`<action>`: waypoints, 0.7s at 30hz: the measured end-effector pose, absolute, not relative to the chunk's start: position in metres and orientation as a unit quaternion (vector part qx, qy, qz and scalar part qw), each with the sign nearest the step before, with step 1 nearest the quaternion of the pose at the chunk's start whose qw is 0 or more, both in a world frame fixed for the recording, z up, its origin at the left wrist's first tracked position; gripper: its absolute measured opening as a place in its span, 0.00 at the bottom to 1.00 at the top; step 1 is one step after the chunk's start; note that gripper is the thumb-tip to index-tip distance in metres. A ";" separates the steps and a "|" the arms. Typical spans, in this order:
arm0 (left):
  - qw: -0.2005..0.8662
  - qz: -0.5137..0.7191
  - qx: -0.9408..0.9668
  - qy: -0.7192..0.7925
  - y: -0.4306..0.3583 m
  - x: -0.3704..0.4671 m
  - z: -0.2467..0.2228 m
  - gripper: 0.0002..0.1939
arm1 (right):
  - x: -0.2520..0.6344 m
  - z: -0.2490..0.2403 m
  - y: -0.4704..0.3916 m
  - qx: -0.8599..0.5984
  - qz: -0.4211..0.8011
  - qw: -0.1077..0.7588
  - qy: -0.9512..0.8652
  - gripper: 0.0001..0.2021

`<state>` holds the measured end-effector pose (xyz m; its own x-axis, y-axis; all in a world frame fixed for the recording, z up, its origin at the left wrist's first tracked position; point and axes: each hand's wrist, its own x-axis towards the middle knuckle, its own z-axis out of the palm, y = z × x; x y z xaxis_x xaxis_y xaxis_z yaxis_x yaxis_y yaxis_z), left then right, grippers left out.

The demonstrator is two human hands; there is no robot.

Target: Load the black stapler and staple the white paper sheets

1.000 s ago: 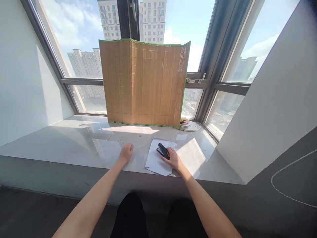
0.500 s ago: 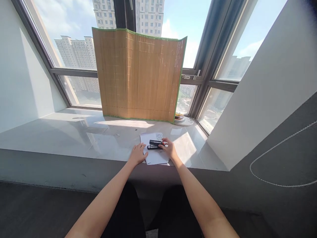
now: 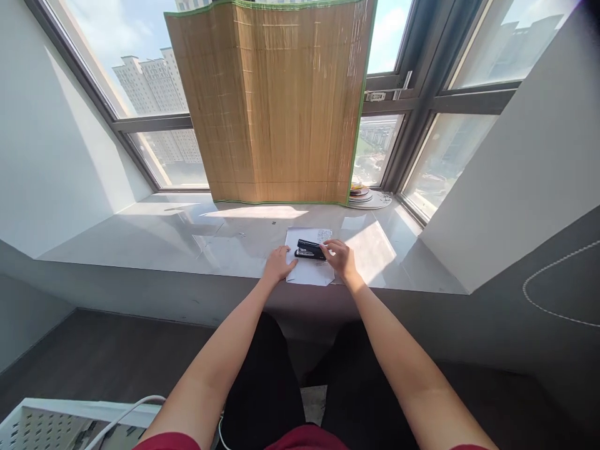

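In the head view, the right hand [image 3: 341,257] is pinching the right end of the stapler [image 3: 309,249] between its thumb and fingers. The stapler is lying crosswise over the paper [image 3: 309,272], its far end pointing left and its top arm and base standing apart there; whether its base is touching the paper, I cannot tell. The left hand [image 3: 278,265] is resting palm down at the paper's left edge, its thumb spreading away from the fingers and reaching onto the sheet, just beside the stapler; it is gripping nothing. Small dark writing is showing near the paper's upper right corner.

The paper is lying on the sill [image 3: 229,244], near its front edge. Behind it, a brown mat [image 3: 295,112] with green edging is standing upright before the window [image 3: 157,150]. A stack of plates [image 3: 360,195] is sitting just beside the mat's lower right corner. A pale cord [image 3: 539,303] is hanging in a loop at far right. At lower left, a white cable [image 3: 119,420] is running over a white rack [image 3: 47,425].
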<state>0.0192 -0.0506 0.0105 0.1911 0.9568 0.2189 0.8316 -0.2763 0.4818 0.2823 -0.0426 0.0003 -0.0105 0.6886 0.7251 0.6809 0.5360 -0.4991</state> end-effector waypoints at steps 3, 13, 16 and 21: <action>0.122 0.248 0.760 0.587 -0.049 0.020 0.008 0.24 | 0.282 0.001 -0.041 -0.457 -0.024 0.502 -0.734 0.22; 0.182 0.312 0.700 0.616 -0.049 0.017 0.007 0.36 | 0.280 0.006 -0.039 -0.433 0.019 0.474 -0.766 0.13; 0.228 0.361 0.680 0.596 -0.048 0.015 0.006 0.35 | 0.274 0.008 -0.035 -0.438 0.078 0.400 -0.801 0.25; 0.353 0.604 0.489 0.520 -0.040 0.006 0.015 0.20 | 0.259 0.018 -0.045 -0.430 0.010 0.404 -0.807 0.15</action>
<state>0.0059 -0.0395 0.0151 -0.2715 0.9362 0.2231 0.0820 -0.2085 0.9746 0.2595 -0.0452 0.0178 -0.3033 0.7029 0.6434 0.6864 0.6295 -0.3641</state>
